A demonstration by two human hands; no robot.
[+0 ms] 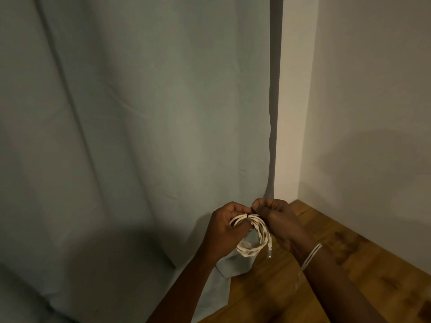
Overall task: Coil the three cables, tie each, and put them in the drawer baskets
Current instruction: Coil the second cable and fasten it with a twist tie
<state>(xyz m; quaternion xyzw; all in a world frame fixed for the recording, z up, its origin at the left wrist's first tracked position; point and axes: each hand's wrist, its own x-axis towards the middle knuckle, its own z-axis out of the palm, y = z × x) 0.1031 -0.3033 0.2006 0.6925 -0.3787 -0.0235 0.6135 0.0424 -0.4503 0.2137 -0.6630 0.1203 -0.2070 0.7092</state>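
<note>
White coiled cable point(253, 234) is gripped by both closed hands, left point(225, 226) and right point(277, 217).

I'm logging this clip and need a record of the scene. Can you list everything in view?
cable: one, white, coiled, held in the air between both hands
tie: one, dark, around the top of the coil
plug: one, clear, hanging off the coil's right side
curtain: one, pale green, left and centre, reaching the floor
wall: white, right
floor: wood, lower right
wristband: one, white, right wrist
left hand: grip on the coil
right hand: pinching at the tie
</note>
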